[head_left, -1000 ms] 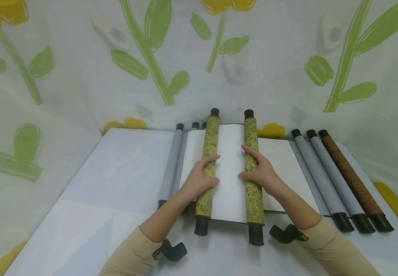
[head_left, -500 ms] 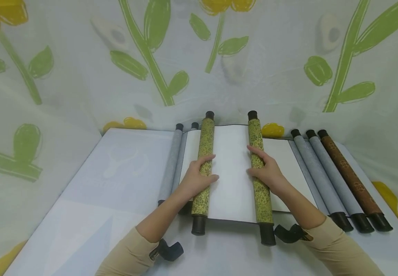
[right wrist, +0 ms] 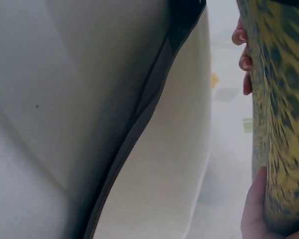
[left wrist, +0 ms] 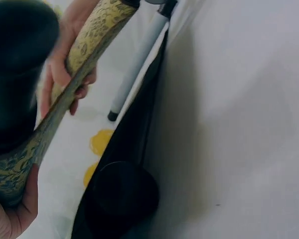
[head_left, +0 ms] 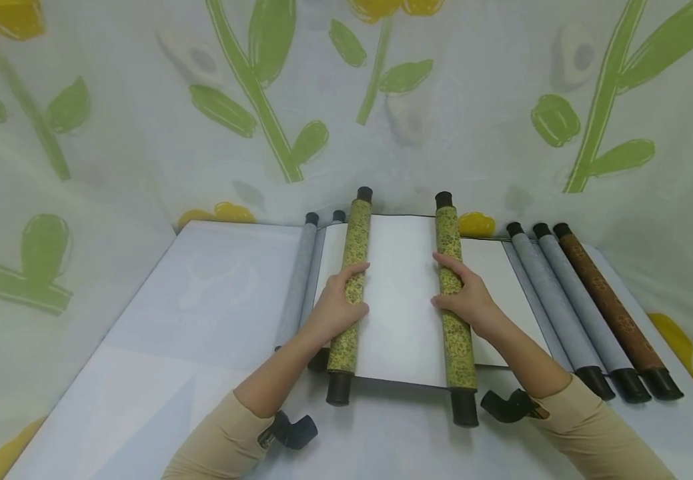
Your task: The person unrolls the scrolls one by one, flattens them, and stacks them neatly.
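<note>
A yellow-green patterned scroll (head_left: pixel 457 353) with black roller ends is held partly unrolled, white paper (head_left: pixel 403 300) spread between its two rolls. My left hand (head_left: pixel 331 310) grips the left roll around its middle, thumb and fingers reaching over the inner side. On the right roll my right hand (head_left: pixel 469 303) has a similar grip. Both wrist views show the scroll raised over the things on the table, with the patterned backing (right wrist: pixel 289 124) large in the right one. Beneath it lies another unrolled scroll with cream paper (head_left: pixel 493 300), its middle hidden by the held one.
The lower scroll ends in a grey roll (head_left: pixel 298 287) at left and another grey roll (head_left: pixel 553 300) at right. Beside that lie a second grey rolled scroll (head_left: pixel 585 300) and a brown one (head_left: pixel 613 303). A flower-printed cloth (head_left: pixel 478 133) hangs behind the white table (head_left: pixel 172 320).
My hands have moved apart, the left one leftward and the right one rightward. The rolls are farther from each other, and more white paper shows between them.
</note>
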The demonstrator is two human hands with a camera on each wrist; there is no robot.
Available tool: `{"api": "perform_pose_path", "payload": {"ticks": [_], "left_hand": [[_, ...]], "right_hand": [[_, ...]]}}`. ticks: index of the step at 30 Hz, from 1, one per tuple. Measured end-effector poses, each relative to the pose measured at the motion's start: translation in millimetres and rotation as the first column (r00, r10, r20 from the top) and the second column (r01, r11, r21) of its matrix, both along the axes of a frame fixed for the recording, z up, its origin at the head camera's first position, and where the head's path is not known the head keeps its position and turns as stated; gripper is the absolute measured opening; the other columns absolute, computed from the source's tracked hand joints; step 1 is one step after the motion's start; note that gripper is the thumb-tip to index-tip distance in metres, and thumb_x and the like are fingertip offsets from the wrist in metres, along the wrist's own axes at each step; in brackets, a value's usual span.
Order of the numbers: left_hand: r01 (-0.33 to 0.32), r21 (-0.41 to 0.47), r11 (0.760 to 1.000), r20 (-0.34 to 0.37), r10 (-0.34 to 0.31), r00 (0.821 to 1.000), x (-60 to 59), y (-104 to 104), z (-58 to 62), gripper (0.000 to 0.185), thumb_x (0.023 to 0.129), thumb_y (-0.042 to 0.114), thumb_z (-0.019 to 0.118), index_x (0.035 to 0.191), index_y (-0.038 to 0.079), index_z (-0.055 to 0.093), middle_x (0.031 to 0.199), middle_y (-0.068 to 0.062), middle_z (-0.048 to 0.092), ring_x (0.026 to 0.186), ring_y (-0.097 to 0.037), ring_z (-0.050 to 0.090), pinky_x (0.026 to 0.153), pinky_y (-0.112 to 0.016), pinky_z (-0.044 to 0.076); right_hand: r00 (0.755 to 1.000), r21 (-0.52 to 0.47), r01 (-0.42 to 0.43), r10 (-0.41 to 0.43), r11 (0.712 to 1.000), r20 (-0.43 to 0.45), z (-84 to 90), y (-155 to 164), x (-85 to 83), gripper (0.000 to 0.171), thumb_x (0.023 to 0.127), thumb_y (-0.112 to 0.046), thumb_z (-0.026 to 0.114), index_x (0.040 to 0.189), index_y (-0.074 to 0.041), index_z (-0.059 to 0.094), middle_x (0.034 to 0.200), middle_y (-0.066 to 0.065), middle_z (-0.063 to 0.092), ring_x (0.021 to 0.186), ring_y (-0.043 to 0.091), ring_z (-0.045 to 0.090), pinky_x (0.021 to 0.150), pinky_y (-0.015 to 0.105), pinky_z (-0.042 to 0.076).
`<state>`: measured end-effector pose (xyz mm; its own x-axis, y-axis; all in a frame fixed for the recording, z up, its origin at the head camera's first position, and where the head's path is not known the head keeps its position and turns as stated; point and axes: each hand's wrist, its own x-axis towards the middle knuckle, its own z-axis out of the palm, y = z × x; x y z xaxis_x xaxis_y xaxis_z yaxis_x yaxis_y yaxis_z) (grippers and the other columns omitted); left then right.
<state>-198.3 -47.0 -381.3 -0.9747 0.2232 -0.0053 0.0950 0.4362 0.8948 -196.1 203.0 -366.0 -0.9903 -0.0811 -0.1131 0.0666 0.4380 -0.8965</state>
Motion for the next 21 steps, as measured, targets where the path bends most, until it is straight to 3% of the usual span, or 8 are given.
{"api": "perform_pose_path", "payload": {"ticks": [8,11,16,21], "left_hand": [[0.022,0.032,0.999,0.004,-0.022,1.000,-2.7,-7,0.5,0.054,0.081,0.007,0.050,0.131,0.025,0.057,0.135,-0.015,0.043,0.103,-0.029,0.044,0.066,-0.033,0.041],[0.009,0.017,1.000,-0.001,-0.009,1.000,-3.2,-8,-0.6,0.051,0.080,0.008,0.053,0.129,0.025,0.059,0.133,-0.013,0.046,0.106,-0.027,0.045,0.073,-0.033,0.040],[-0.026,-0.032,0.999,0.006,0.027,1.000,-3.7,-8,-1.6,0.053,0.077,0.015,0.071,0.127,0.028,0.059,0.131,-0.014,0.046,0.111,-0.030,0.048,0.086,-0.046,0.043],[-0.029,-0.022,0.999,-0.010,0.029,1.000,-4.3,-11,-2.3,0.058,0.073,0.009,0.070,0.127,0.025,0.058,0.132,-0.013,0.046,0.114,-0.029,0.046,0.091,-0.050,0.041]], "right_hand": [[0.999,0.008,-0.033,0.033,0.999,0.013,0.4,11,2.2,0.073,0.083,0.004,0.049,0.150,-0.014,0.027,0.157,0.019,0.010,0.140,0.037,0.013,0.093,0.045,0.033],[0.999,0.010,-0.031,0.031,0.999,0.013,0.8,14,1.5,0.075,0.083,0.003,0.056,0.150,-0.015,0.028,0.157,0.019,0.011,0.140,0.038,0.013,0.096,0.048,0.034],[0.999,0.025,-0.031,0.031,0.999,0.014,1.6,17,-0.5,0.083,0.079,-0.001,0.069,0.149,-0.015,0.029,0.156,0.019,0.013,0.141,0.041,0.013,0.106,0.056,0.028],[1.000,0.027,-0.024,0.024,0.999,0.017,2.7,17,-1.0,0.083,0.077,0.004,0.065,0.150,-0.015,0.028,0.156,0.020,0.012,0.139,0.040,0.016,0.103,0.054,0.031]]}}
